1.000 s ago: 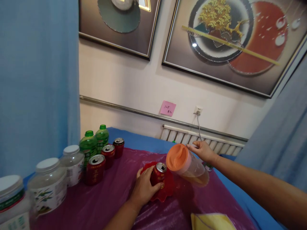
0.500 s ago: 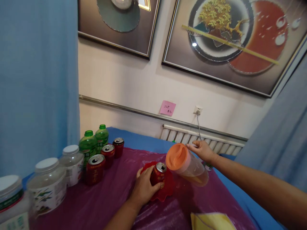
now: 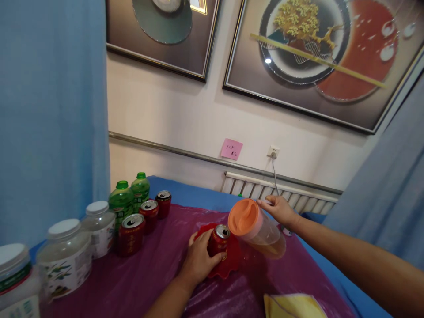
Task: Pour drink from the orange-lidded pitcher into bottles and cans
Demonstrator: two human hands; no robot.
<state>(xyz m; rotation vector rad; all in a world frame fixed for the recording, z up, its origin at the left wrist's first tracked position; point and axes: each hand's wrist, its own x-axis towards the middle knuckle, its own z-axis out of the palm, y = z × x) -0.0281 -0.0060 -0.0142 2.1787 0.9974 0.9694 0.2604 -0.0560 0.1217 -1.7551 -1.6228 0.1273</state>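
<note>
My left hand (image 3: 200, 260) is wrapped round a red drink can (image 3: 219, 243) with an opened top. The can stands upright on a red wavy-edged plate (image 3: 233, 260). To its right, my right hand (image 3: 280, 210) grips a clear plastic pitcher (image 3: 265, 236) from behind; its handle is mostly hidden. The pitcher leans left toward the can, its orange lid (image 3: 244, 217) close to the can's top but apart from it. Brownish liquid lies low in the pitcher. I cannot make out any stream between lid and can.
On the left stand several red cans (image 3: 131, 234), two green bottles (image 3: 121, 198) and lidded clear jars (image 3: 66, 258). A yellow cloth (image 3: 293, 305) lies at the front of the purple table cover (image 3: 159, 269). Behind are a radiator (image 3: 251, 187) and a wall rail (image 3: 172, 152).
The pitcher has shifted very slightly to the left. My left hand and the can it holds have stayed in place.
</note>
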